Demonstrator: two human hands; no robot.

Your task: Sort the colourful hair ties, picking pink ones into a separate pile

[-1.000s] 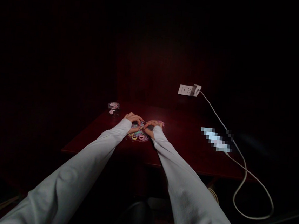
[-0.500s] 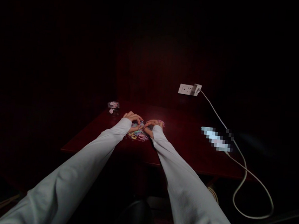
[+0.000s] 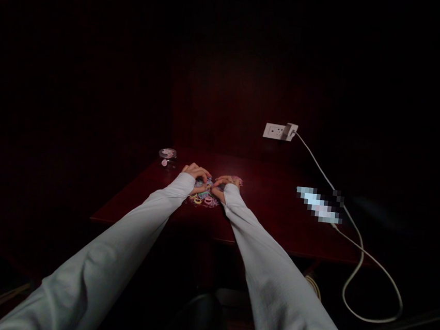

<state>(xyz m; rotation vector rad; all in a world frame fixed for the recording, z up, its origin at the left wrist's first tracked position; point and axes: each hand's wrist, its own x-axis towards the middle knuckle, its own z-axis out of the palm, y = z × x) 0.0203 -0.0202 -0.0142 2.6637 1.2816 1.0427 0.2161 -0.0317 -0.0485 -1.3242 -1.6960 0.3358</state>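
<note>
A loose pile of pastel hair ties (image 3: pixel 207 200), with yellow, pink, blue and purple among them, lies on the dark red table (image 3: pixel 269 216). My left hand (image 3: pixel 197 174) curves over the pile's left side, its thumb and fingers bent inward among the hair ties. From the right, my right hand (image 3: pixel 224 182) meets it with thumb and index finger drawn together at the pile. Only a small gap separates the two sets of fingertips. Whatever sits between them is too small and dim to make out. Some pink hair ties (image 3: pixel 237 180) show just beyond my right hand.
A clear round container (image 3: pixel 167 154) with pink on its lid stands at the table's back left. To the right lies a pixelated bright device (image 3: pixel 319 204) on a white cable (image 3: pixel 361 241), which runs to a charger (image 3: pixel 290 131) in the wall socket (image 3: pixel 273 131).
Both hands keep nearly the same place over the hair ties, with only slight finger movement. The whole view has shifted very slightly.
</note>
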